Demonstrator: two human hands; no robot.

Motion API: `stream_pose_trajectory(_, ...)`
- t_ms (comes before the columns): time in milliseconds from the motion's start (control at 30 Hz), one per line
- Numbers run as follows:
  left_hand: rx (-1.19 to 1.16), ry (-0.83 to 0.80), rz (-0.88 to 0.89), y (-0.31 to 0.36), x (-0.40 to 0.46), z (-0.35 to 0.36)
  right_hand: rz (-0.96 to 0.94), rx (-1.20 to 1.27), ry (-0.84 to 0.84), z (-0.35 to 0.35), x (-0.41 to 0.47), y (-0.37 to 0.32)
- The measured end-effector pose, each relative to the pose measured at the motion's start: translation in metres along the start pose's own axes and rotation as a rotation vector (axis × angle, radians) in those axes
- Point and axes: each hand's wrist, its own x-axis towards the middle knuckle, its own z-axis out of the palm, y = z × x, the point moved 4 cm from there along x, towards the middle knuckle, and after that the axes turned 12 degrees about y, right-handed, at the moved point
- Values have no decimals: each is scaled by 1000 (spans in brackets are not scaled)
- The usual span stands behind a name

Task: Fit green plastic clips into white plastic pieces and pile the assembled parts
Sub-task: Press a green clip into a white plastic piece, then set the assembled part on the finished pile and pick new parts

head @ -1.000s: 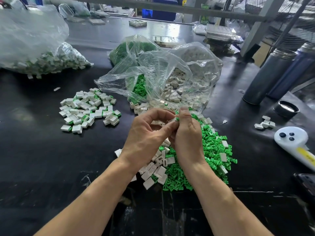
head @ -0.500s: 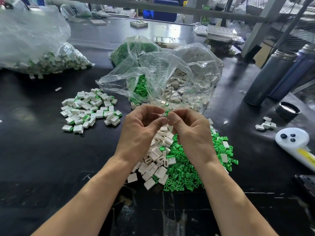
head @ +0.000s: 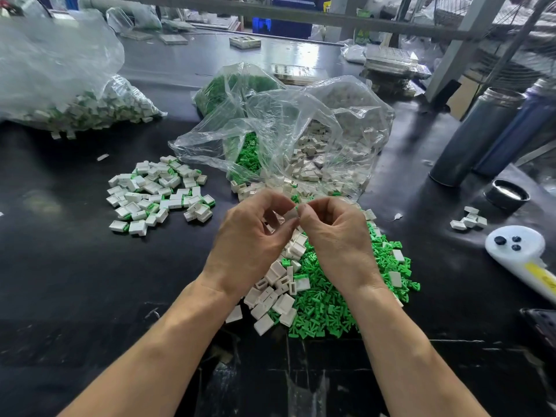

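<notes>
Mostly black worktop (head: 75, 281) (glossy), clear bags (head: 285, 130), shelving (head: 451, 40) behind.

A: What's pinched between the left hand (head: 249, 245) and right hand (head: 337, 236)?
B: Mostly hidden by fingertips (head: 302, 213); small, white with a green speck.
A: Under the palms?
B: Loose white pieces (head: 272, 291) partly covered. Dark object (head: 541, 326) far right of the fingers, cut off.
</notes>
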Motion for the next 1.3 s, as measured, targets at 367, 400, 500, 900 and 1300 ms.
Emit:
stream_pose_trajectory(367, 472, 84, -114, -33, 13, -21, 53, 10, 51, -6, -1, -3)
stream_pose_trajectory(400, 529, 90, -130, -36, 14, -25, 53, 8, 55, -7, -1, -4)
stream_pose_trajectory(500, 679, 111, -166, -45, 19, -37, 51, 7, 66, -9, 0, -5)
stream_pose_trajectory(900, 839, 163, -239, -65, 29, -53, 33, -137, 128, -26, 12, 5)
stream_pose_trajectory(1300, 574, 119, -143, -50, 24, -36, -45, -615, 33, -35, 17, 6)
